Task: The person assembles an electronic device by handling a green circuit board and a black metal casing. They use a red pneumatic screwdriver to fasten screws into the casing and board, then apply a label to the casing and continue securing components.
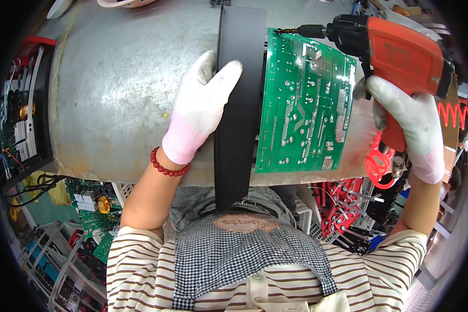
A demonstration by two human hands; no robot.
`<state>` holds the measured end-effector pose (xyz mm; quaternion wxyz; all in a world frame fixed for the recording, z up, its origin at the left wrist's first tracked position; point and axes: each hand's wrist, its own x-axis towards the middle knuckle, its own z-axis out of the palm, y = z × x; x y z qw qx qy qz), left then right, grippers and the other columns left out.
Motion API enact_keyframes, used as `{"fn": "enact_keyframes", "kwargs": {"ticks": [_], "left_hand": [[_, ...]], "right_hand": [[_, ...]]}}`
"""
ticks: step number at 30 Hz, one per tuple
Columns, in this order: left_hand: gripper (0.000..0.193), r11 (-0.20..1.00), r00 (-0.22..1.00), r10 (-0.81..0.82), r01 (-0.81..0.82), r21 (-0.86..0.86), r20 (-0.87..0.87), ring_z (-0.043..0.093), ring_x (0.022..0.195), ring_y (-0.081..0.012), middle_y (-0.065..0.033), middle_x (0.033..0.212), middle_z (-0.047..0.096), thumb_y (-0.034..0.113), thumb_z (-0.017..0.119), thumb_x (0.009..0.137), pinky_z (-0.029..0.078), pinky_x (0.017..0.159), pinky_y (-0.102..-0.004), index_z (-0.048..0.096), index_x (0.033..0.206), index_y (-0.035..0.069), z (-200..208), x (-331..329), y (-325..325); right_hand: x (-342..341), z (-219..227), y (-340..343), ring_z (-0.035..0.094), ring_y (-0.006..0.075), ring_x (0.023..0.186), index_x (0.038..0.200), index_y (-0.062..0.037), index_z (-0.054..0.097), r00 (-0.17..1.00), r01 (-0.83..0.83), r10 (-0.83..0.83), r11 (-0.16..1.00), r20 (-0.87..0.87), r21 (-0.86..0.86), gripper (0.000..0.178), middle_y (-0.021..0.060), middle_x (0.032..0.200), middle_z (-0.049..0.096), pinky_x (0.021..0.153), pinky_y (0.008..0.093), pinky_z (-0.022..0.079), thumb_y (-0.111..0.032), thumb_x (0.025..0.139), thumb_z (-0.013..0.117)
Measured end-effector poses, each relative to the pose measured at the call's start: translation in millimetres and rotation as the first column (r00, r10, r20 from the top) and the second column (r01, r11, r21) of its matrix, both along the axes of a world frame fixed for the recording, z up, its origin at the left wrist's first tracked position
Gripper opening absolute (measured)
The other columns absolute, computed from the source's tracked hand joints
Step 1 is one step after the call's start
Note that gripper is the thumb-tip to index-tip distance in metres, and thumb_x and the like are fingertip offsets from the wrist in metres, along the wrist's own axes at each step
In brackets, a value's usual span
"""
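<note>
My left hand point(200, 101), in a white glove with a pink cuff, grips the left side of a long black panel point(239, 104). The thumb lies over its face and the other fingers go behind the edge. Right beside the panel, solder side up, is a green circuit board point(307, 106). My right hand point(408, 117), gloved too, is closed round the handle of a red power drill point(405, 54). Its bit points left, with the tip over the board's upper left corner; whether it touches I cannot tell.
Under everything is a metal worktable point(114, 93). An open black case with electronics point(26, 109) stands at the left. A coiled red hose point(380, 164) hangs below the drill. Red parts point(338, 205) and more circuit boards point(91, 205) sit below the table's near edge.
</note>
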<state>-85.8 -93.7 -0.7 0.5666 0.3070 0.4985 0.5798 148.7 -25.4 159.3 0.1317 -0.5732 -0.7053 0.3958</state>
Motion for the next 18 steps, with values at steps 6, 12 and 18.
{"fn": "enact_keyframes", "kwargs": {"ticks": [6,12,18], "left_hand": [[0.030,0.998,0.997,-0.050,0.047,0.038,0.065,0.058,0.086,-0.0054,-0.0023,0.103,0.066,0.017,0.059,0.098,0.049,0.074,-0.0225,0.058,0.120,-0.003,0,-2,0],[0.034,0.995,0.988,-0.077,0.068,0.067,0.132,0.062,0.094,-0.0090,-0.0064,0.109,0.066,0.016,0.059,0.098,0.052,0.082,-0.0252,0.055,0.124,-0.005,1,-4,0],[0.034,0.993,0.981,-0.100,0.088,0.078,0.166,0.062,0.094,-0.0098,-0.0068,0.110,0.066,0.016,0.058,0.098,0.052,0.082,-0.0256,0.055,0.125,-0.005,1,-6,-3]], "right_hand": [[-26,37,16,0.046,0.0042,0.060,0.085,-0.0028,0.064,0.908,-0.211,0.179,0.977,0.378,0.044,0.011,-0.0021,0.070,0.054,0.054,0.0226,0.038,-0.013,0.088,0.060],[-51,41,24,0.050,0.0035,0.059,0.093,-0.0005,0.067,0.879,-0.153,0.094,0.984,0.467,0.089,0.030,-0.0009,0.072,0.061,0.051,0.0219,0.037,-0.029,0.083,0.072],[-58,41,16,0.051,0.0046,0.061,0.098,-0.0021,0.068,0.880,-0.158,0.084,0.980,0.467,0.121,0.033,-0.0013,0.072,0.061,0.053,0.0230,0.039,-0.031,0.082,0.073]]}}
